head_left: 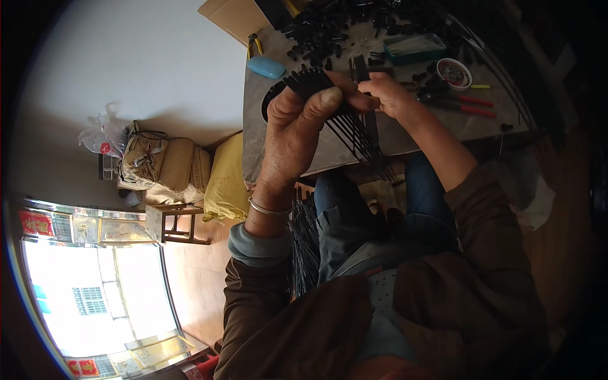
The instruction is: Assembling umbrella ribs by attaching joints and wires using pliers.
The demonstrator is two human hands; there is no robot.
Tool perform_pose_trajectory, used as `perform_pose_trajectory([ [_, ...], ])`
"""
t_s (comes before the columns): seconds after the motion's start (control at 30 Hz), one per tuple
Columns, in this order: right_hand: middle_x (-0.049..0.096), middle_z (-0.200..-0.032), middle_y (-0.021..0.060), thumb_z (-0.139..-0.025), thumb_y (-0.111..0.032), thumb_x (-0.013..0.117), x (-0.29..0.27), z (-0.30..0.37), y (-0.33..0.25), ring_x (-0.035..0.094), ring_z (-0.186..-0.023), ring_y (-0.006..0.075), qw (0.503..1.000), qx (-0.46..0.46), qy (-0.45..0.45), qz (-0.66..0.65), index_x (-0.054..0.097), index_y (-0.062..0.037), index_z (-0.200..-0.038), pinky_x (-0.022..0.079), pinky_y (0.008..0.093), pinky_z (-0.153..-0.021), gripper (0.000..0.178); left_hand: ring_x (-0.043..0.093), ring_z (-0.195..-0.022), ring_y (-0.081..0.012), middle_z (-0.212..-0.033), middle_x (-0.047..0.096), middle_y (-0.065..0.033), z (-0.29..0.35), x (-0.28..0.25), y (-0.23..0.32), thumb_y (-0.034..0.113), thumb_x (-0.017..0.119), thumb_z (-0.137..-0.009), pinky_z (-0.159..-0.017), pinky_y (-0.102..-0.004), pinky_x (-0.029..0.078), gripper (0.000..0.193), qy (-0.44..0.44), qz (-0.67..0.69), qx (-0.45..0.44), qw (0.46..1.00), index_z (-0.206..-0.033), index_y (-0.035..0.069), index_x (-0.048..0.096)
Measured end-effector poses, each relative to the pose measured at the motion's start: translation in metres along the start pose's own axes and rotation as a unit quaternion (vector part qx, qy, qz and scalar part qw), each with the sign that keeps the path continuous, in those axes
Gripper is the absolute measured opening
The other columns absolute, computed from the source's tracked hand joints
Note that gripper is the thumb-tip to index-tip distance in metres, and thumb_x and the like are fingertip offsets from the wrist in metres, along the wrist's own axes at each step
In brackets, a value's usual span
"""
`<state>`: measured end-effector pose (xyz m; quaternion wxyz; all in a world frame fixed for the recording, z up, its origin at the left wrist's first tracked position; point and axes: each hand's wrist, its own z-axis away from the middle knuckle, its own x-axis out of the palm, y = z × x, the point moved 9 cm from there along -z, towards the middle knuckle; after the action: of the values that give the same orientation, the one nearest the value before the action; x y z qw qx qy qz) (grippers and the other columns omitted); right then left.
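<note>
My left hand [292, 130] is raised over the near edge of the table, its thumb and fingers closed round a bundle of thin black rods [347, 134]. The rods spread like a fan, their far ends showing above the fist and their long ends slanting down to the right. Close beside it, my right hand [391, 96] has its fingers pinched together at a dark, flat upright strip [369, 123]. What sits between those fingertips is too small and partly hidden to make out.
The grey table [269, 95] bears a heap of small black parts [320, 35], yellow-handled pliers [254, 45], a light-blue object [266, 67], a green tray [415, 49], a white bowl [455, 74] and a red-handled tool [465, 106]. More black rods [304, 240] stand by my left leg.
</note>
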<state>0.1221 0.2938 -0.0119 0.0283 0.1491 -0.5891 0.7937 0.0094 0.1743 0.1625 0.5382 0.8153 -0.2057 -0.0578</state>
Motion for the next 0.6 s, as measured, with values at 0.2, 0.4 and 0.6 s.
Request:
perform_pose_trajectory([
  [0.2,0.065,-0.077,0.0127,-0.072,0.000,0.058,-0.002,-0.026,-0.002,0.063,-0.056,0.0226,0.999,-0.044,-0.032,-0.006,0.054,0.0016,-0.087,0.052,0.0333,-0.046,0.015,0.065,-0.088,-0.0178,-0.089,0.069,-0.0089,-0.001,0.005,0.000,0.015,0.055,-0.095,-0.084,-0.0313,0.051,0.019,-0.016,0.011,0.007,1.000,-0.100,0.000,0.065],
  [0.4,0.065,-0.079,0.0163,-0.069,-0.005,0.062,-0.002,-0.044,-0.030,0.065,-0.063,0.0256,0.983,-0.156,0.016,0.094,0.053,0.0052,-0.105,0.053,0.0370,-0.057,0.038,0.065,-0.092,-0.0188,-0.091,0.068,-0.0107,0.002,0.015,-0.004,0.014,0.054,-0.095,-0.087,-0.0324,0.050,0.019,-0.048,0.005,-0.002,0.999,-0.105,-0.001,0.062],
  [0.6,0.064,-0.106,0.0189,-0.077,-0.016,0.067,-0.004,-0.053,-0.066,0.064,-0.095,0.0295,0.831,-0.271,0.176,0.453,0.039,-0.0036,-0.137,0.052,0.0388,-0.079,0.068,0.065,-0.097,-0.0199,-0.093,0.068,-0.0122,0.009,0.016,-0.014,0.012,0.054,-0.095,-0.091,-0.0336,0.049,0.019,-0.058,-0.001,-0.014,0.998,-0.108,0.000,0.059],
])
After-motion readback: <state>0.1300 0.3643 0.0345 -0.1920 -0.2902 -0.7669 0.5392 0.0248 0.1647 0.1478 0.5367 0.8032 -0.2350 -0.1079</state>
